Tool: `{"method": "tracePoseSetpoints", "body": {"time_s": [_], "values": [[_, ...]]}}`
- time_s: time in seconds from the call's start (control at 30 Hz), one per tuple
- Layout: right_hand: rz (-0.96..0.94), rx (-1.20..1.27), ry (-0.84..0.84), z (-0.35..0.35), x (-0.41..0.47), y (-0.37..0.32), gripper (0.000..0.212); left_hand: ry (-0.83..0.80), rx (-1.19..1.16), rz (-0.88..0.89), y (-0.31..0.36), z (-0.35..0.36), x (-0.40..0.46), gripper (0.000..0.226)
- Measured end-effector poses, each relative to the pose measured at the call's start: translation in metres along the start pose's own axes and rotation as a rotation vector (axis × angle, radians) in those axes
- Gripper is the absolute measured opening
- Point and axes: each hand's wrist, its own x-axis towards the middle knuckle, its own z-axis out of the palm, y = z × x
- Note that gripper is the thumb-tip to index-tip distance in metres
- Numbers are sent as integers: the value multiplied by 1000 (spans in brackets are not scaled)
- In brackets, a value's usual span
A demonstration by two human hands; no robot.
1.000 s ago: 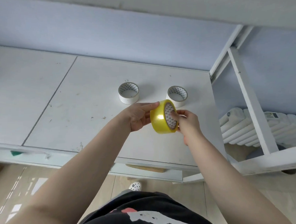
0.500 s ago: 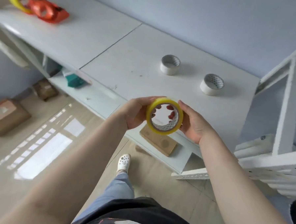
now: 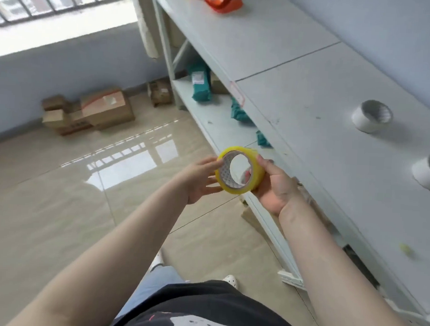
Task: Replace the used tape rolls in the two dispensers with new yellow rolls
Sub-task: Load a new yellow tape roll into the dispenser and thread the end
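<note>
Both hands, the left hand (image 3: 200, 179) and right hand (image 3: 273, 188), clasp the yellow roll (image 3: 239, 170) at frame centre, probably carrying it toward the orange dispenser (image 3: 222, 0) at top.

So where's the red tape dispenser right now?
The red plastic tape dispenser sits at the far end of the white shelf top, top centre of the head view.

Probably a parcel packing room: steel shelving (image 3: 276, 73), teal mailers (image 3: 201, 85), floor cartons (image 3: 104, 108).
</note>
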Motion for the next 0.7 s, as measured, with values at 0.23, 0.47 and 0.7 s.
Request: {"method": "tracePoseSetpoints", "body": {"time_s": [0.23,0.47,0.7], "values": [[179,-100,-19,122,49,45,25,146,-91,55,9,-121,4,32],[241,-61,-97,223,92,77,18,208,-19,118,47,-239,23,32],[264,-96,-89,282,142,66,23,204,-48,114,86,-293,58,29]]}}
